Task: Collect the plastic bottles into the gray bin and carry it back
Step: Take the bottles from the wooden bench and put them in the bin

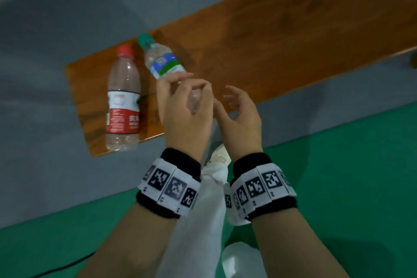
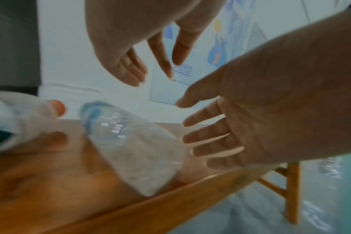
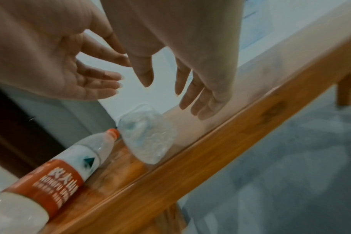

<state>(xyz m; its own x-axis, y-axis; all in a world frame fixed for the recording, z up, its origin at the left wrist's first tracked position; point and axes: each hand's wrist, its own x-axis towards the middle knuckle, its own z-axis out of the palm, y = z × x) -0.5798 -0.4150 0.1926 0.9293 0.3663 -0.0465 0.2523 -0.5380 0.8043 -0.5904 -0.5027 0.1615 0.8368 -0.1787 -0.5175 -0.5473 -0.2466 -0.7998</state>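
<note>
At frame centre, both hands, left hand and right hand, hover released over the clear green-capped plastic bottle lying on the brown wooden table; best wrap its ribbed middle firmly, since thin plastic likely buckles.

Black wristbands with white square-coded tags; white trousers.

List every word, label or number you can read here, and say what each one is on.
"NONGFU SPRI…", cut off, with large Chinese characters above it: red label of the red-capped bottle.
Smaller lines on that label: too blurred.
Blue-green label of the green-capped bottle: unreadable.
Wall poster: text blurred.
Wristband markers: patterns; small characters unreadable.
</note>
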